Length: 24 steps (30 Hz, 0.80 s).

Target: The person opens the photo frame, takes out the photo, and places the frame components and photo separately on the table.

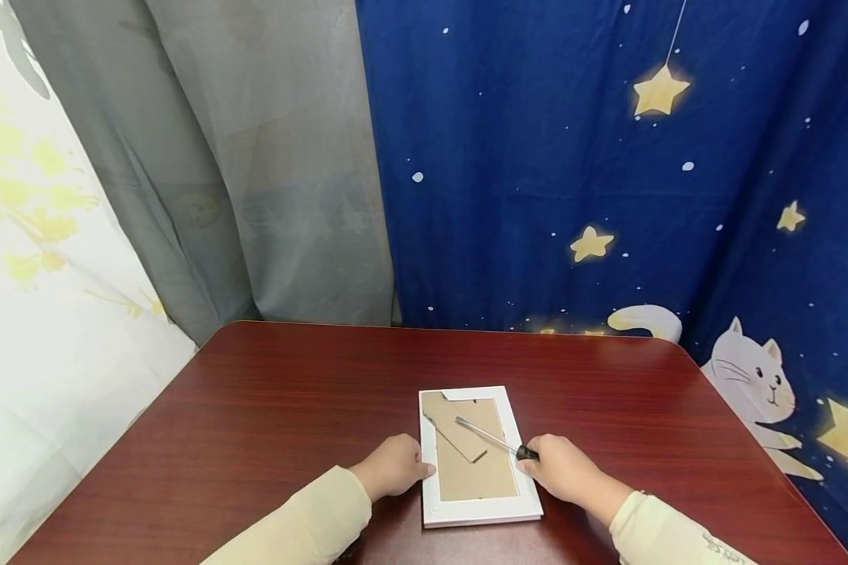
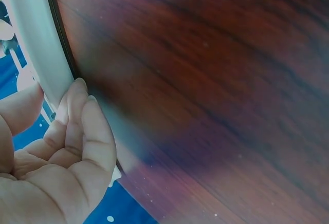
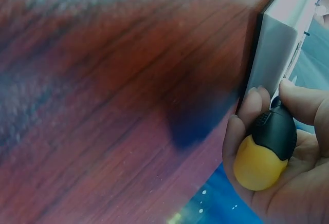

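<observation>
Head view: we have a white picture frame (image 1: 482, 514) lying back-up on the desk (image 1: 290, 408), lower centre of the view, its brown backing board (image 1: 469, 482) and slanted stand flap (image 1: 458, 431) showing. The left hand (image 1: 393, 467) pinches its left border, thumb on top. The right hand (image 1: 564, 471), just right of the picture frame, grips a screwdriver (image 1: 491, 439) whose shaft crosses the backing toward upper left. From here we judge the tip could slip and gouge the board or catch the flap, most likely if the shaft gets pushed at this flat slant. The border could also skid on the smooth desk if the left hand loosens. Dark script-like marks (image 1: 724, 551) on the right sleeve (image 1: 657, 522), bottom right, we can't read; no label legible on the picture frame.

Left wrist view: thumb and fingers close on the white edge at upper left; we think a shallow fingertip hold like this could let the edge slide out. No writing.

Right wrist view: yellow-and-black handle (image 3: 264, 152) sits in the palm, lower right, fingertips at the border too; sharing one hand could twist the tool. We read no brand there.
</observation>
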Motion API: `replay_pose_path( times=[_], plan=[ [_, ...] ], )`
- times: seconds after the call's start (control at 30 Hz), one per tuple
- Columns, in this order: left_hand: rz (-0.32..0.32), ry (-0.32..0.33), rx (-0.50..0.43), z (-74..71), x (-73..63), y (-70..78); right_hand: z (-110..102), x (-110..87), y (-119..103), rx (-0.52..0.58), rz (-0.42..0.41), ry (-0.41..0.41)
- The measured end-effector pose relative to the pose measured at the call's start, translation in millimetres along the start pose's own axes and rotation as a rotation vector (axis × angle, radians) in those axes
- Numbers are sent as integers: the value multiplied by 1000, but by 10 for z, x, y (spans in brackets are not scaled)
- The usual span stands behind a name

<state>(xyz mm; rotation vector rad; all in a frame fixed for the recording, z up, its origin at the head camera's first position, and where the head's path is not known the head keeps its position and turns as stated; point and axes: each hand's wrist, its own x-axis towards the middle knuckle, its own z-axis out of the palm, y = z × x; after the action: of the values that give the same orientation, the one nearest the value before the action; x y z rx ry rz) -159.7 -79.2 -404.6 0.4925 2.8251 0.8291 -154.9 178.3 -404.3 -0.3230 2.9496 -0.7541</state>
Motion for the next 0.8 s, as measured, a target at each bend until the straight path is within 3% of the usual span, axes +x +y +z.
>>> replay_pose_path(
  times=[0.5,0.8],
  plan=[
    [-41,9,-26,13,-33,57,-35,111,60,-32,-45,4],
    [-60,-3,-60,45,-46,66,-62,168,138,-26,-129,-17]
  ],
)
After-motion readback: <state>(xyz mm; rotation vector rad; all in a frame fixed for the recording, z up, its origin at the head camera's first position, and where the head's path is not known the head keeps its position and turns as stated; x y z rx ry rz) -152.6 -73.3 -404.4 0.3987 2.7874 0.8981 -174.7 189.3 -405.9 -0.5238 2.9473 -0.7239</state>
